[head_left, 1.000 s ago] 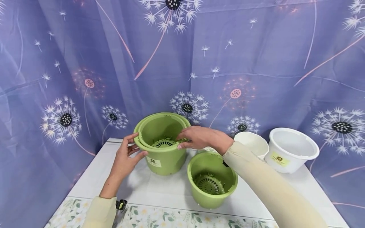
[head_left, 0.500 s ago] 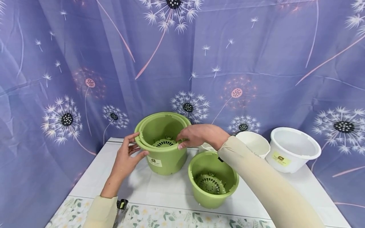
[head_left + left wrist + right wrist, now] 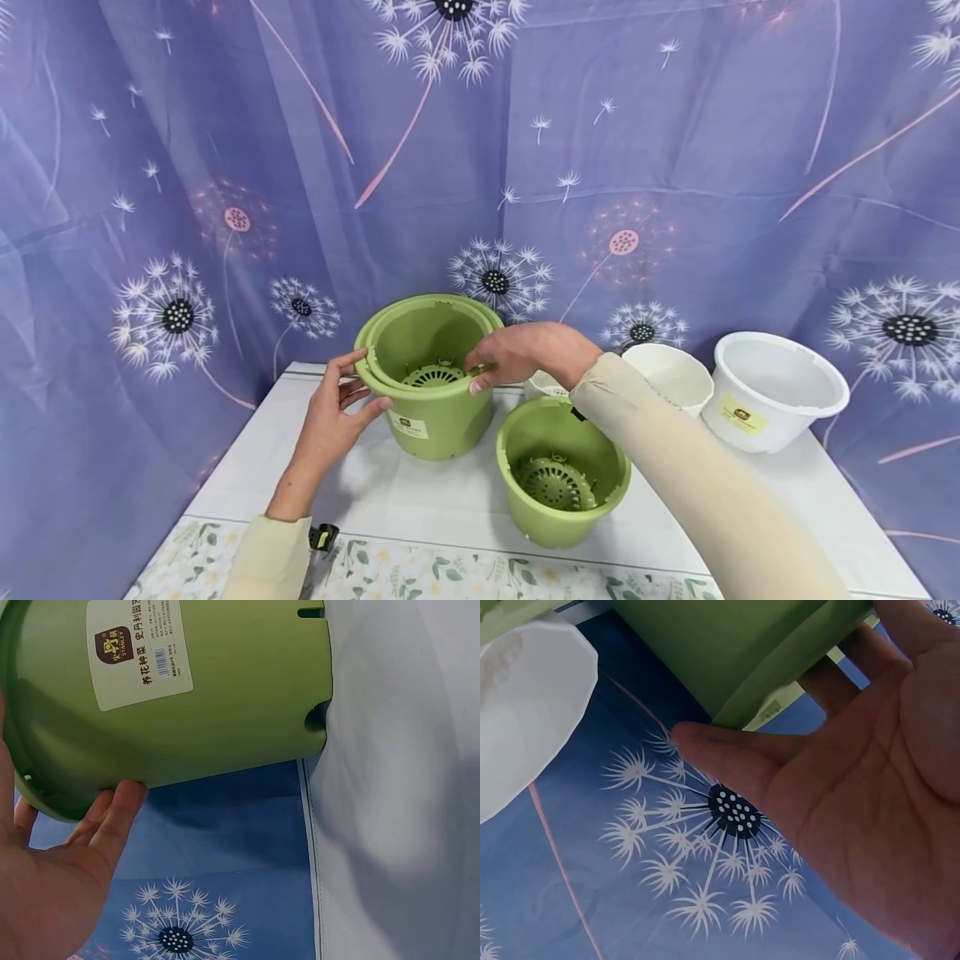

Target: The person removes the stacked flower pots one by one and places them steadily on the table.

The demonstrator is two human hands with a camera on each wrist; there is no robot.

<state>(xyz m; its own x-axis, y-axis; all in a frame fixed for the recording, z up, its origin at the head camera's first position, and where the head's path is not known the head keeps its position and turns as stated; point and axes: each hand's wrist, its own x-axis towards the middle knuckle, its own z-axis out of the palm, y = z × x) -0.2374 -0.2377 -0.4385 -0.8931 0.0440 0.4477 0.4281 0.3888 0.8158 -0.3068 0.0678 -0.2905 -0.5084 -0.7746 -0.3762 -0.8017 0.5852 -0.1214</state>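
A large green plastic flowerpot stands upright on the table, a smaller green pot nested inside it. Slots pierce the inner pot's floor. My left hand holds the left rim, thumb at the front; in the left wrist view, the fingers of that hand reach under the rim beside the pale label. At the right side, my right hand grips the rim with fingers curled over into the pots. The right wrist view shows its palm beside the green wall.
A second green pot with a slotted base stands in front, under my right forearm. To the right are a white faceted pot and a larger white pot with a yellow label. Behind the table hangs a blue dandelion-print curtain.
Both hands stay on the nested pots' rim, which hardly moves. My right wrist and forearm have shifted slightly left and up. The whole view drifts a little.
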